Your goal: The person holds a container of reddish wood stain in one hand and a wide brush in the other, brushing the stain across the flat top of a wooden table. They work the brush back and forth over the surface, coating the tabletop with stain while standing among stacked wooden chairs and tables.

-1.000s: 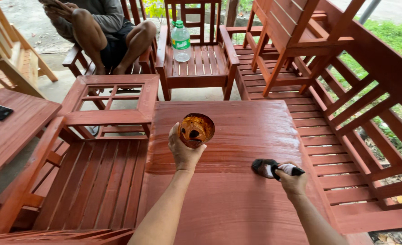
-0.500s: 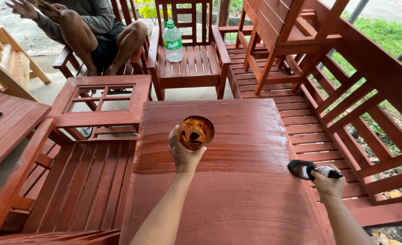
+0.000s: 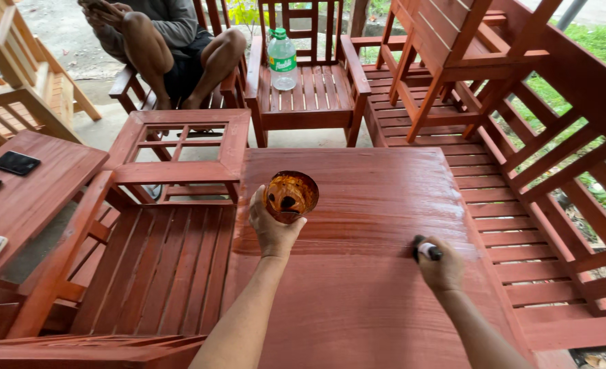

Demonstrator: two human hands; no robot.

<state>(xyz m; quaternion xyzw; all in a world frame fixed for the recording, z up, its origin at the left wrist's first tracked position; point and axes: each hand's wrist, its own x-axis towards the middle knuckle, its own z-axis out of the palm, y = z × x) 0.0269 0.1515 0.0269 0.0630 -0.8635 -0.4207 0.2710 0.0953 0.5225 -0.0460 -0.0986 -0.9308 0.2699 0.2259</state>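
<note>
The right hand [image 3: 441,265] has swung its dark-handled paintbrush [image 3: 426,250] back inward across the red-stained wooden tabletop [image 3: 357,184]: half a second ago it was out near the tabletop's right edge, a second ago nearer the middle, and now it sits about midway between. That back-and-forth suggests strokes are being laid side to side across the board, and the wet sheen ahead of the hand fits a coat in progress.

The right hand's fingers are curled tight round the brush handle. The brush's long axis runs roughly left to right, with the dark head pointing toward the left hand; only a short part shows beyond the fingers, and I cannot tell whether the bristles touch the wood.

The left hand [image 3: 273,229] has barely moved. It cups from below a small round container of orange-brown stain [image 3: 290,196], fingers wrapped about its side, held above the tabletop with its mouth tilted toward the camera, well to the left of the brush.

Beyond the hands stands a red slatted wooden armchair [image 3: 310,96] bearing a clear plastic bottle with a green cap [image 3: 282,60].
</note>
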